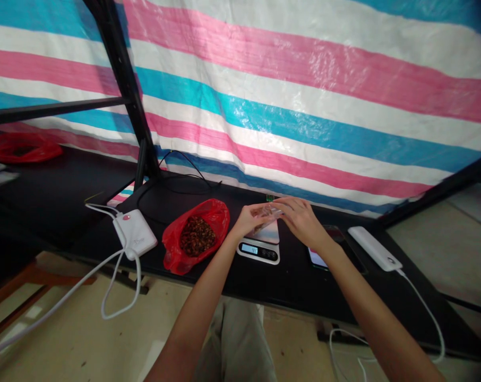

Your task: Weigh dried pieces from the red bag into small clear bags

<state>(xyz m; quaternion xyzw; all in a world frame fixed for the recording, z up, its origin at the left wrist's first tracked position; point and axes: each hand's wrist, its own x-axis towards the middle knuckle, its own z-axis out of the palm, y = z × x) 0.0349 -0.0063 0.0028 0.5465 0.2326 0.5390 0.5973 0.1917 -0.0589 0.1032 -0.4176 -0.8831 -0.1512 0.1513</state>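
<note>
Over the small digital scale (pixel 259 251), my left hand (pixel 250 218) and my right hand (pixel 302 218) meet at a small clear plastic bag (pixel 266 212). Fingers of both hands are closed on the bag, and some brownish contents seem to show through it. The scale's display is lit, but its digits are too small to read surely. Left of the scale lies an open red plastic bag (pixel 220 218), holding many small dark brown pieces (pixel 197 236). A phone with a lit screen (pixel 317 258) is partly hidden under my right forearm.
A white power bank (pixel 135 233) with a cable lies at the left of the black table (pixel 248 289). Another white power bank (pixel 374 248) sits at the right. Behind hangs a striped plastic sheet (pixel 288 122). Another red bag (pixel 37 151) rests far left.
</note>
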